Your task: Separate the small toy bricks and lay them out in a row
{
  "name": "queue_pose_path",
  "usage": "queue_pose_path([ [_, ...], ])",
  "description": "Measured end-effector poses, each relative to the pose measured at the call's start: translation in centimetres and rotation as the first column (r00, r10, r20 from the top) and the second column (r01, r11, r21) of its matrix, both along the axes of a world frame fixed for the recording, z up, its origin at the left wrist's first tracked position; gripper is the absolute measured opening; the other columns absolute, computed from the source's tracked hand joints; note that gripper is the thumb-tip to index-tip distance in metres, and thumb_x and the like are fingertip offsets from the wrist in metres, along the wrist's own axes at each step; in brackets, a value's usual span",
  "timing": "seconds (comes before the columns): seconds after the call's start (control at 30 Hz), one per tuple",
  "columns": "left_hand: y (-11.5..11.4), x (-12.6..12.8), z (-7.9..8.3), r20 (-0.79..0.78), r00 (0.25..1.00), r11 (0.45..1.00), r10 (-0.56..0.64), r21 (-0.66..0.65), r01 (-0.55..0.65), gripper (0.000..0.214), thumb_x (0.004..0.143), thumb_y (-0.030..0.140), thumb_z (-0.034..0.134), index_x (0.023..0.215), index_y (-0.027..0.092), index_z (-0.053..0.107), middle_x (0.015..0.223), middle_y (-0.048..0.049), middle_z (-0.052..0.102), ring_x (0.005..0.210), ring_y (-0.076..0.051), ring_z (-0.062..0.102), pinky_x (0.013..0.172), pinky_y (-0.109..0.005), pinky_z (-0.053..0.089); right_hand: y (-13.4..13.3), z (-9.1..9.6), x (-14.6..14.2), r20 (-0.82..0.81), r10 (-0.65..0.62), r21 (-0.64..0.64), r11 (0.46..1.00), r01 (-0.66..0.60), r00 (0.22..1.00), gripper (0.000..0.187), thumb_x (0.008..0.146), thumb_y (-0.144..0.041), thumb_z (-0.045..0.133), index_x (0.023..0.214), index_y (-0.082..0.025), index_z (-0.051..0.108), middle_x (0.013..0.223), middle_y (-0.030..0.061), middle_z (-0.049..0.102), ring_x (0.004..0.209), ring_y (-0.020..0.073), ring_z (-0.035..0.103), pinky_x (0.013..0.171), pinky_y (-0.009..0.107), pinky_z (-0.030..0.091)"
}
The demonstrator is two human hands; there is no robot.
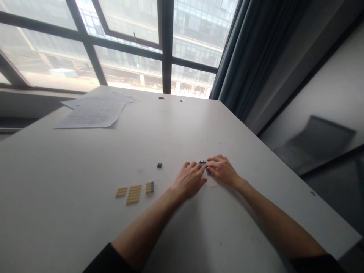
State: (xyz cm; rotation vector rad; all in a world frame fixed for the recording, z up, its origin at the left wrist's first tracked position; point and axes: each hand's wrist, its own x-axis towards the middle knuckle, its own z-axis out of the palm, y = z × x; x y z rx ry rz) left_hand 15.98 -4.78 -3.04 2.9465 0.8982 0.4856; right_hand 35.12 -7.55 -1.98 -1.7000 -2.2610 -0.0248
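My left hand (190,178) and my right hand (223,170) meet over a small cluster of dark toy bricks (202,162) on the table. The fingers of both are bent, their tips pressed on the bricks from either side. Part of the cluster is covered by the fingers, so its shape is not clear. Just below, between the hands, lies a pale flat piece (213,183). Left of my left hand sits a small black brick (159,165). Nearer me are a small tan plate (121,192), a larger tan plate (133,194) and a tan-and-grey piece (149,187).
The white table (85,163) reaches to the window. Printed paper sheets (93,110) lie at its far left. Two round cable holes, one of them a dark disc (161,98), are at the back edge. A dark curtain (244,57) hangs behind the right corner.
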Motion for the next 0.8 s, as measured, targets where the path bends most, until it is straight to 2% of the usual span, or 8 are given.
queue_pose_path([
  [0.23, -0.1, 0.0, 0.0, 0.006, 1.000, 1.000, -0.017, -0.014, 0.017, 0.025, 0.087, 0.036, 0.055, 0.104, 0.018, 0.057, 0.105, -0.0080, 0.064, 0.104, -0.025, 0.054, 0.091, -0.039, 0.036, 0.2, -0.1, 0.1, 0.003, 0.015, 0.009, 1.000, -0.015, 1.000, 0.018, 0.090, -0.027, 0.056, 0.093, -0.027, 0.073, 0.115, 0.0029, 0.066, 0.107, 0.0227, 0.053, 0.091, 0.041, 0.039],
  [0.37, -0.1, -0.6, 0.8, 0.022, 1.000, 1.000, -0.006, -0.012, 0.006, 0.029, 0.088, 0.035, 0.055, 0.112, 0.019, 0.056, 0.109, -0.0082, 0.064, 0.106, -0.025, 0.053, 0.092, -0.039, 0.036, 0.2, -0.3, 0.3, -0.034, 0.032, 0.046, 0.998, -0.030, 0.999, 0.018, 0.089, -0.027, 0.056, 0.098, -0.026, 0.072, 0.115, 0.0032, 0.066, 0.106, 0.0218, 0.054, 0.091, 0.040, 0.040],
  [0.47, 0.7, -3.0, 2.0, 0.077, 0.995, 0.998, 0.065, 0.011, -0.066, 0.030, 0.089, 0.034, 0.053, 0.116, 0.020, 0.056, 0.113, -0.0083, 0.064, 0.108, -0.025, 0.053, 0.093, -0.040, 0.036, 0.1, -0.3, 0.7, -0.082, 0.028, 0.098, 0.995, -0.020, 0.996, 0.019, 0.089, -0.027, 0.056, 0.100, -0.025, 0.071, 0.114, 0.0046, 0.067, 0.105, 0.0219, 0.055, 0.093, 0.041, 0.041],
  [0.6, 2.7, -8.2, 3.2, 0.131, 0.953, 0.959, 0.272, 0.038, -0.279, 0.025, 0.089, 0.024, 0.049, 0.110, 0.020, 0.063, 0.112, -0.0072, 0.066, 0.106, -0.025, 0.054, 0.091, -0.041, 0.037, 0.3, -0.2, 0.7, -0.114, 0.017, 0.132, 0.991, -0.002, 0.993, 0.019, 0.089, -0.028, 0.056, 0.099, -0.023, 0.071, 0.112, 0.0060, 0.067, 0.106, 0.0228, 0.055, 0.094, 0.042, 0.041],
  [0.7, 4.0, -11.3, 3.0, 0.065, 0.913, 0.914, 0.404, 0.012, -0.405, 0.026, 0.087, 0.019, 0.047, 0.101, 0.022, 0.069, 0.106, -0.0057, 0.069, 0.099, -0.026, 0.057, 0.084, -0.042, 0.040, 0.5, -0.3, 0.0, -0.121, 0.028, 0.151, 0.988, -0.010, 0.992, 0.018, 0.088, -0.028, 0.056, 0.098, -0.023, 0.071, 0.112, 0.0060, 0.067, 0.105, 0.0230, 0.055, 0.093, 0.042, 0.041],
  [0.8, 4.6, -12.3, 2.3, -0.033, 0.916, 0.915, 0.400, -0.038, -0.401, 0.026, 0.085, 0.017, 0.047, 0.089, 0.022, 0.073, 0.097, -0.0058, 0.071, 0.093, -0.026, 0.059, 0.081, -0.040, 0.040, 0.6, -0.3, -0.5, -0.143, 0.021, 0.177, 0.984, 0.005, 0.990, 0.017, 0.088, -0.027, 0.057, 0.097, -0.023, 0.070, 0.111, 0.0056, 0.067, 0.105, 0.0233, 0.055, 0.092, 0.042, 0.041],
])
